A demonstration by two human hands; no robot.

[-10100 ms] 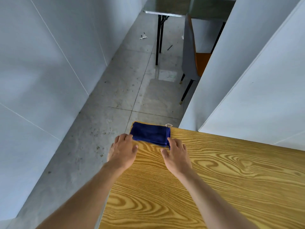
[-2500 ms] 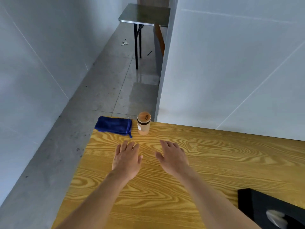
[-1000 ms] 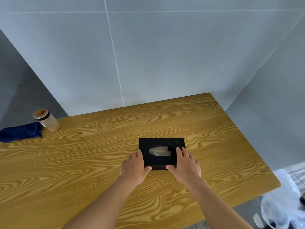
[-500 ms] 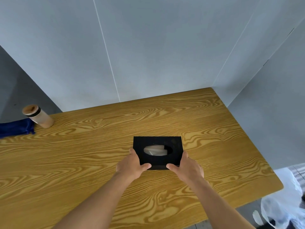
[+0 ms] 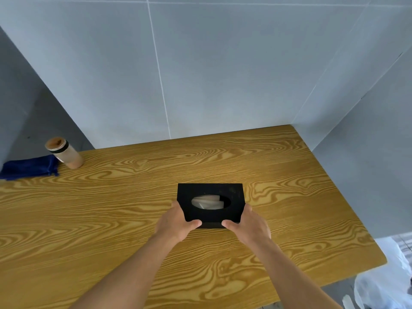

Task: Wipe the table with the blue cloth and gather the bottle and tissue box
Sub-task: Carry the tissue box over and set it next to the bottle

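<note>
- L hand [image 5: 176,224] + R hand [image 5: 249,226] now clamp box [image 5: 210,205] sides; 1 s ago just resting.
- Bottle [image 5: 65,156], cloth [image 5: 27,170] far left: box goes there next, prob.

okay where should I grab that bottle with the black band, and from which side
Take the bottle around its tan body below the black band, a one-hand wrap. It stands upright by the table's far left corner, and the blue cloth lies on its left, so come from the right or front. Both hands are shut on the tissue box, so free one first.
</note>
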